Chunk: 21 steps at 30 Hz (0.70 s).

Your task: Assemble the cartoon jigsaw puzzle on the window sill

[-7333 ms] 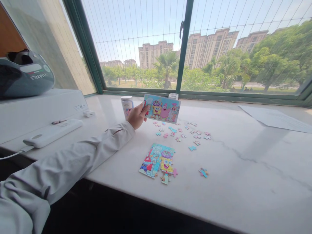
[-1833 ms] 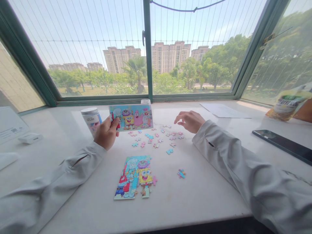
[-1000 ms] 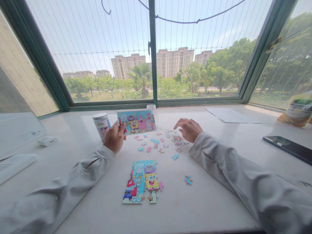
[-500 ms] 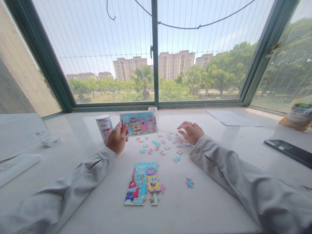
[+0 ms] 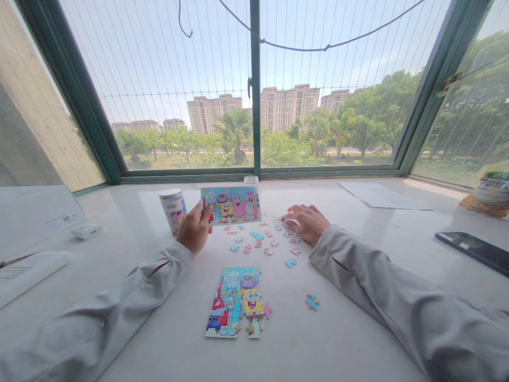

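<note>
My left hand (image 5: 194, 228) grips a picture card (image 5: 234, 205) by its left edge, tilted up off the table. The card shows several cartoon characters. My right hand (image 5: 308, 223) reaches over the far right of the loose puzzle pieces (image 5: 258, 243), its fingers stretched out and apart. Its fingertips are at or just above the pieces; whether they touch one I cannot tell. Nearer me lies a partly joined jigsaw puzzle (image 5: 228, 302), its left side joined and its right edge ragged. To its right rests a small group of pieces (image 5: 312, 302).
A cylindrical tub (image 5: 172, 204) stands behind my left hand. A clear lid-like object (image 5: 251, 182) sits by the window. On the right are a white paper (image 5: 382, 196), a phone (image 5: 475, 249) and a yellow bag (image 5: 491, 188). White boxes (image 5: 35, 212) lie at left.
My right hand has moved a little left and its fingers reach further over the pieces. My left hand still holds the card. The whole view has shifted slightly.
</note>
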Each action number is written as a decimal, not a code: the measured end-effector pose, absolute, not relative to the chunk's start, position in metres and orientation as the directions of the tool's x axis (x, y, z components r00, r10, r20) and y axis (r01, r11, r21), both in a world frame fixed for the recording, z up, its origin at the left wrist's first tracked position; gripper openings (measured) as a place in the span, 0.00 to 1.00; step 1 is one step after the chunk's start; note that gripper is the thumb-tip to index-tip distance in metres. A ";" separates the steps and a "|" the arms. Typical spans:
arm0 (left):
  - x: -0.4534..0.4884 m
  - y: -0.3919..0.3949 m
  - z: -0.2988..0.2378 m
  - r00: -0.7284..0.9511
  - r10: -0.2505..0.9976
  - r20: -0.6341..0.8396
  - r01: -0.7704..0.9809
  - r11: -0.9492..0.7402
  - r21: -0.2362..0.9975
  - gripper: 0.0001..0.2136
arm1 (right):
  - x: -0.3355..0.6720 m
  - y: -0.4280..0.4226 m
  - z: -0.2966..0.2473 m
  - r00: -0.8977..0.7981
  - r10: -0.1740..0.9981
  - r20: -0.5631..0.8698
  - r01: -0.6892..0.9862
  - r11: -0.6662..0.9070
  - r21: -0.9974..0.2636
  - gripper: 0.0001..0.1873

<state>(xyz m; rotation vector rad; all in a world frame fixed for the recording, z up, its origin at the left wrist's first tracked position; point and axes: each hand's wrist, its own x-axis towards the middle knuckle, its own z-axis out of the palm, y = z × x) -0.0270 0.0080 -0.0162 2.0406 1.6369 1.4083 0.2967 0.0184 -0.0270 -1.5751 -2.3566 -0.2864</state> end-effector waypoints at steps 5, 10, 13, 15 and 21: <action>-0.025 0.005 -0.014 -0.039 0.824 0.566 0.688 -0.388 0.613 0.15 | 0.298 0.019 -0.025 -0.318 0.829 0.460 0.914 0.397 -0.085 0.06; -0.023 0.003 -0.013 -0.039 0.828 0.560 0.678 -0.389 0.623 0.15 | 0.297 0.019 -0.024 -0.297 0.837 0.460 0.905 0.401 -0.144 0.06; -0.023 0.003 -0.013 -0.042 0.828 0.560 0.673 -0.390 0.628 0.15 | 0.301 0.018 -0.020 -0.330 0.847 0.417 0.891 0.425 -0.159 0.05; -0.023 0.003 -0.013 -0.039 0.827 0.561 0.663 -0.399 0.633 0.15 | 0.304 0.017 -0.017 -0.362 0.848 0.388 0.879 0.449 -0.163 0.05; -0.022 0.002 -0.011 -0.032 0.828 0.560 0.643 -0.412 0.646 0.15 | 0.305 0.018 -0.016 -0.388 0.860 0.331 0.874 0.457 -0.166 0.06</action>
